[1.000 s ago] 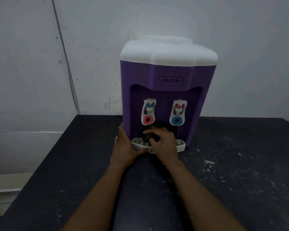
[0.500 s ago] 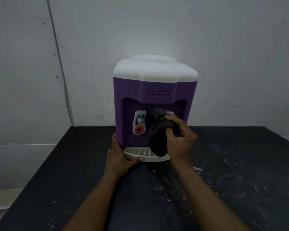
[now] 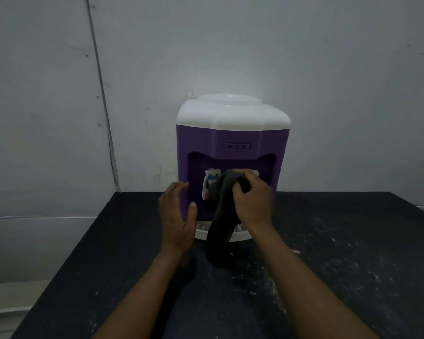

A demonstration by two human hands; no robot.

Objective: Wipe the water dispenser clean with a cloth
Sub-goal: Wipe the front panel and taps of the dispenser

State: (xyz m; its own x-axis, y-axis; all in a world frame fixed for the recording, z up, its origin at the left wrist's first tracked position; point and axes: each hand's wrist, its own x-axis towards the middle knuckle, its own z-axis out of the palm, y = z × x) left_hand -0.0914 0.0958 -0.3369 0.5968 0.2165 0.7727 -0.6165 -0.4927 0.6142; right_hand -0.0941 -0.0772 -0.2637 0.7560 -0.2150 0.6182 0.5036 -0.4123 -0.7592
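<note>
A purple water dispenser with a white top stands at the back of a black table, against the wall. My right hand grips a dark cloth in front of the tap recess; the cloth hangs down over the right tap and the white drip tray. Part of the left tap shows beside the cloth. My left hand is open, fingers spread, at the dispenser's lower left corner, thumb near the front face. I cannot tell whether it touches the body.
A grey-white wall rises right behind the dispenser. The table top is dusty with pale specks and scratches, mostly on the right. The table's left edge drops off beside my left forearm.
My left hand has come off the drip tray and lifted to the dispenser's left side. The right hand has shifted the cloth slightly left, so it hangs lower over the tray.
</note>
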